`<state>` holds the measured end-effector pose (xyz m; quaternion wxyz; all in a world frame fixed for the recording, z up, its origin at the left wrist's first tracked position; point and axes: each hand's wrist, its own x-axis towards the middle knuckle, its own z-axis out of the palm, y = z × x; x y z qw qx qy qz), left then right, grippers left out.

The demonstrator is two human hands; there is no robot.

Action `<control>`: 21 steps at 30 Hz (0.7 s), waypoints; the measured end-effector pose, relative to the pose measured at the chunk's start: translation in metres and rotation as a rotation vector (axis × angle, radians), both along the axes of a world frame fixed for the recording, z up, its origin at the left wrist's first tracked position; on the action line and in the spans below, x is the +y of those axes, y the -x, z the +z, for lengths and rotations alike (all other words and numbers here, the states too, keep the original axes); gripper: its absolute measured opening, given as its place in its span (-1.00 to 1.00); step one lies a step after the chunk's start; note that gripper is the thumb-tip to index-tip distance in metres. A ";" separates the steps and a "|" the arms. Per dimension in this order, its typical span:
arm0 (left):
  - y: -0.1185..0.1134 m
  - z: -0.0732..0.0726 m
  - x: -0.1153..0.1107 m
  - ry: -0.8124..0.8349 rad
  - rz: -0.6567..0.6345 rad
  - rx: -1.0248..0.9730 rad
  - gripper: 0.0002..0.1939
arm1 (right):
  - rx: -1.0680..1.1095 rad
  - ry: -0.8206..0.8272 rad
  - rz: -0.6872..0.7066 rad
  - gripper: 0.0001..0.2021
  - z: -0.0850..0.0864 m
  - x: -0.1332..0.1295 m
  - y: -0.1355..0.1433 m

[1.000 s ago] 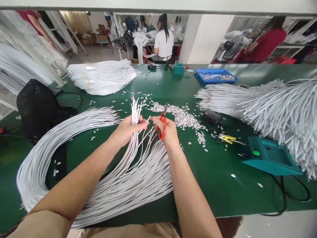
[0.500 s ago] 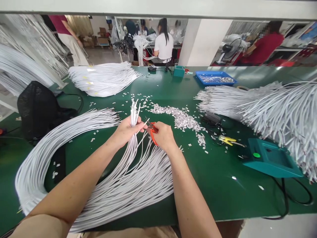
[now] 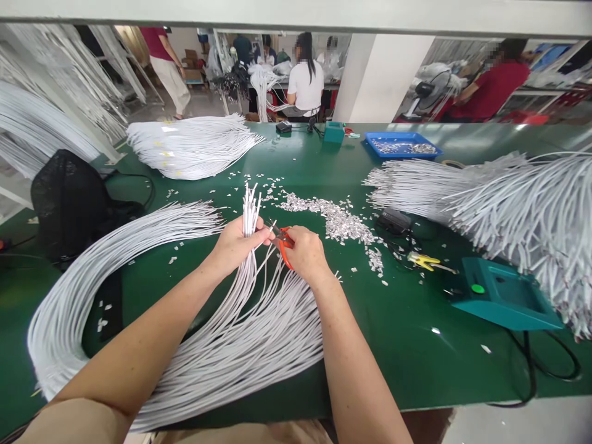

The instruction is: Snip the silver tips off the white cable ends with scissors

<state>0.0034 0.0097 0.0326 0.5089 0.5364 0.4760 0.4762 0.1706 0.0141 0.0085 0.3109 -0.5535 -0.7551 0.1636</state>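
My left hand (image 3: 241, 243) is closed around a small bunch of white cables (image 3: 250, 213), their ends sticking up above the fingers. One cable end leans out to the right between thumb and fingertips. My right hand (image 3: 306, 251) grips orange-handled pliers (image 3: 285, 246), whose dark jaws reach to that single cable end beside my left thumb. Whether the jaws touch it, I cannot make out. Below both hands spreads a big bundle of white cables (image 3: 250, 351), curving round to the left and back towards the middle.
Small silvery pieces (image 3: 345, 221) lie scattered beyond my hands. Cable bundles (image 3: 194, 147) rest at the back left and right. A green device (image 3: 513, 296), yellow-handled pliers (image 3: 423, 261), a blue tray (image 3: 402, 147) and a black-covered object (image 3: 69, 203) stand about. Other people work behind the table.
The cable end at the pliers leans a little less far right. Both hands stay almost in place. In the background, a walking person has moved to the right.
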 end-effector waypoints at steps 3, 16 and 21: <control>-0.001 -0.001 0.000 -0.003 -0.008 -0.021 -0.77 | 0.018 0.016 -0.003 -0.69 -0.002 0.001 -0.002; -0.004 -0.005 0.000 -0.068 -0.008 0.148 -0.78 | 1.051 0.345 -0.012 -0.87 0.016 -0.004 0.009; -0.004 -0.006 0.000 0.021 -0.076 0.000 -0.75 | 1.186 0.462 -0.005 -0.82 0.011 -0.001 0.010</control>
